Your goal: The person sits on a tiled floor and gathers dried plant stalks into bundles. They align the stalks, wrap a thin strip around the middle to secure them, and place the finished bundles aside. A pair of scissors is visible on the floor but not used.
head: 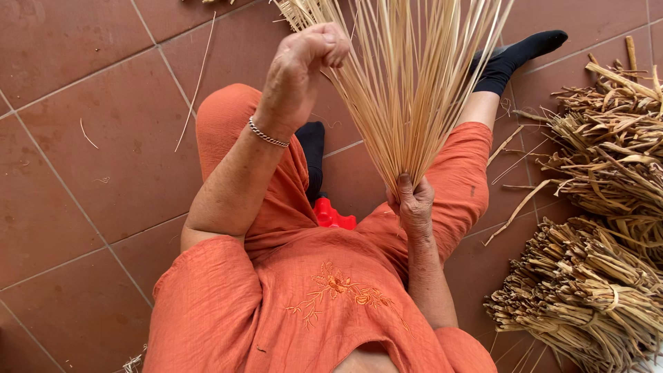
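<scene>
A fan of thin pale straw strips (407, 90) spreads upward from my right hand (413, 204), which grips the bunch at its narrow lower end, just above my right knee. My left hand (304, 65), with a silver chain bracelet on the wrist, is raised at the left edge of the fan with its fingers curled around a few of the strips. I sit in orange clothes on a red stool (333, 215), black socks on my feet.
Bundles of dried brown stalks (601, 207) are heaped on the right on the red-brown tiled floor (83, 138). A few loose strips (197, 83) lie on the tiles at the left.
</scene>
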{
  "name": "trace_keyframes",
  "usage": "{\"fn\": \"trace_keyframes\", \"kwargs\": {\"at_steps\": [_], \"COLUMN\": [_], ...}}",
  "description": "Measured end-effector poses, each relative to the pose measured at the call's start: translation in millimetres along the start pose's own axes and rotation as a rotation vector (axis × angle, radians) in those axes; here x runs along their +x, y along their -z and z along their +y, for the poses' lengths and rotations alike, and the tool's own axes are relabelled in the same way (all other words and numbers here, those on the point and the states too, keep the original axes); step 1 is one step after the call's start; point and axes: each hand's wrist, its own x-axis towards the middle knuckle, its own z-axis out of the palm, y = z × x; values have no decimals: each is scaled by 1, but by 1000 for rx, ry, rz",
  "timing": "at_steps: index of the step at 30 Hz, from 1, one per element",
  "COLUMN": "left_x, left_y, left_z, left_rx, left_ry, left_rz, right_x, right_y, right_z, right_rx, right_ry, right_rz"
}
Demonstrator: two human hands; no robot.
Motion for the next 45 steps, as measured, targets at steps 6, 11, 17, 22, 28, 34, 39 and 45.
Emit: {"fn": "trace_keyframes", "kwargs": {"at_steps": [6, 11, 17, 22, 28, 34, 39, 45], "left_x": [-13, -14, -30, -44, -36, -33, -23, -17], "left_y": [10, 5, -38, -67, -61, -25, 9, 46], "left_z": [3, -4, -24, -40, -63, -39, 2, 17], "left_rx": [337, 519, 838, 1305, 1199, 302, 18, 263], "left_ry": [-182, -54, -165, -719, -559, -28, -144, -274], "left_rz": [192, 51, -271, -336, -242, -29, 181, 326], "right_x": [6, 12, 12, 12, 11, 9, 8, 5], "right_y": [0, 0, -2, -8, -14, -12, -7, -4], "right_z": [-5, -16, -18, -11, -10, -13, -13, -11], "right_rx": [-20, -36, -80, -33, -52, 0, 27, 32], "right_ry": [61, 64, 74, 88, 67, 64, 64, 68], "right_rz": [37, 97, 116, 136, 159, 155, 168, 169]}}
